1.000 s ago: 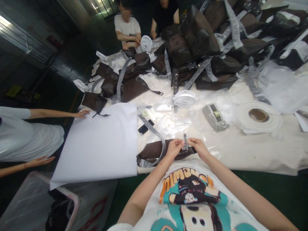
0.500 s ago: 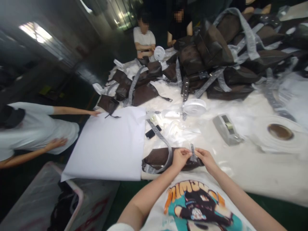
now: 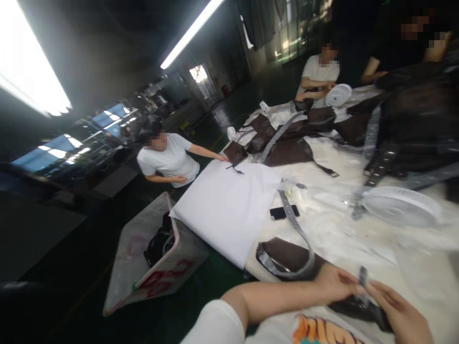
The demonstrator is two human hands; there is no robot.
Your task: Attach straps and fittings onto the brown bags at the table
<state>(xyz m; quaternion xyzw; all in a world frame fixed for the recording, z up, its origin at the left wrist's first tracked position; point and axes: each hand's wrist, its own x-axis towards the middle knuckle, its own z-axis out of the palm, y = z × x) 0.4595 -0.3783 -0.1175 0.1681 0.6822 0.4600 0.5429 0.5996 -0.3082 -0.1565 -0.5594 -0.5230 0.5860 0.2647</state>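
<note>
A dark brown bag (image 3: 289,253) lies at the near table edge, in front of my body. Its grey strap (image 3: 309,253), wrapped in clear plastic, loops over the bag's left part. My left hand (image 3: 339,285) is closed over the right part of the bag, fingertips pinching a short plastic-wrapped strap end (image 3: 363,276). From the other side, my right hand (image 3: 399,306) pinches the same strap end. The strap end stands up between the fingertips. Forearm and hands hide much of the bag's right part.
A white sheet (image 3: 225,205) covers the table's left end; a co-worker (image 3: 170,155) stands beyond it. A phone (image 3: 276,213) lies under a strap. Brown bags (image 3: 290,152) and a white roll (image 3: 401,205) lie farther back. A plastic bin (image 3: 172,282) stands on the floor, left.
My view has swung left, so the table and hands appear farther right and lower. Both hands keep their pinch on the strap end. The co-worker at left now shows more fully.
</note>
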